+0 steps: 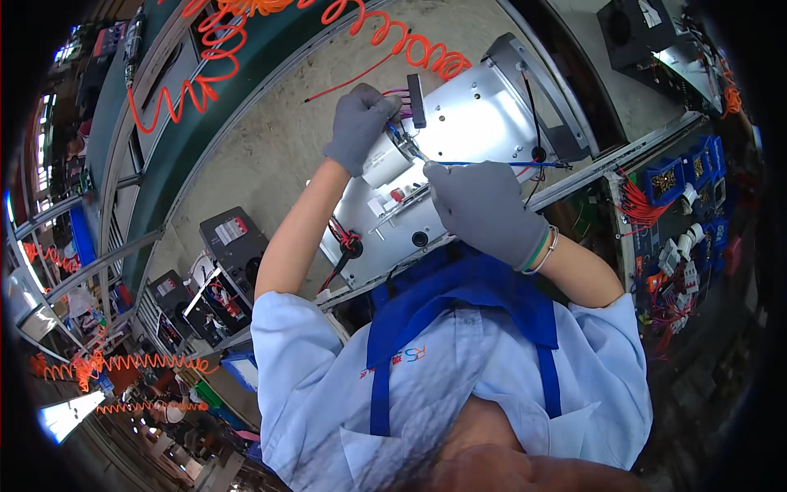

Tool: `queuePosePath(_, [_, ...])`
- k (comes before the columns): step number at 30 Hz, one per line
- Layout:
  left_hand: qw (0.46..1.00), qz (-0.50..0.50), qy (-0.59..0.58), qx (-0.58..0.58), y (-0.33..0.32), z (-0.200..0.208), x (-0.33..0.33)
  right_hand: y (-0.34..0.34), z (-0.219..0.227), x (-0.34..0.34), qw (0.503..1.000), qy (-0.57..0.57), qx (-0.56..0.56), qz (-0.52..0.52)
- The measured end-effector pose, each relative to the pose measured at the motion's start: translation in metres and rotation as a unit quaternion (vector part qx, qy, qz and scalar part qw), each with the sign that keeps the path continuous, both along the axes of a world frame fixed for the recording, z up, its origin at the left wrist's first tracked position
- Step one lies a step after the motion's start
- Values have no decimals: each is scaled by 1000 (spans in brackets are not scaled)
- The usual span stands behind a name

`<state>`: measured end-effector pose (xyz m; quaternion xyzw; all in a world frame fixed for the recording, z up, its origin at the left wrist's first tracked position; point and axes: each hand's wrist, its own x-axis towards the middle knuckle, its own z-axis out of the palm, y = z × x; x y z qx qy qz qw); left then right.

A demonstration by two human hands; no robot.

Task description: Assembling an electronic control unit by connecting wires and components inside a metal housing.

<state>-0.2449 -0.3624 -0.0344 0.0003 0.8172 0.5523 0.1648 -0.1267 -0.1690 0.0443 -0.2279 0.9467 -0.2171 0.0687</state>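
Note:
My left hand (361,127), in a grey glove, pinches wires beside a black connector strip (416,102) with purple leads. Below those fingers, a white cylinder (384,166) like a capacitor lies on a shiny metal chassis (484,107). My right hand (485,205), also gloved in grey, is closed, its fingertips near the cylinder's right end; what it grips is hidden. A thin blue strand (484,163) runs along the top of this hand toward the right. Nearer me on the chassis are a small red part (398,195) and a black-and-red wire bundle (351,244).
Orange coiled hoses (426,56) hang over the far side. Black-cased units (234,234) stand at left, and another black case (631,29) is at far right. Blue bins (664,180) of small parts and red wires (643,205) lie at right. A metal rail (615,156) borders the chassis.

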Motion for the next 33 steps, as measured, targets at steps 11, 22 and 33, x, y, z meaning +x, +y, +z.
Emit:
queuePosePath(11, [997,42,-3,65,-4,9,15,67,-20,-12,994,37,-44,-92])
queuePosePath(22, [999,21,-24,-17,-9,2,9,16,-61,-75,972,234,-14,-4])
queuePosePath(33, [999,24,48,10,-15,0,26,-14,-70,-132,965,127,52,222])
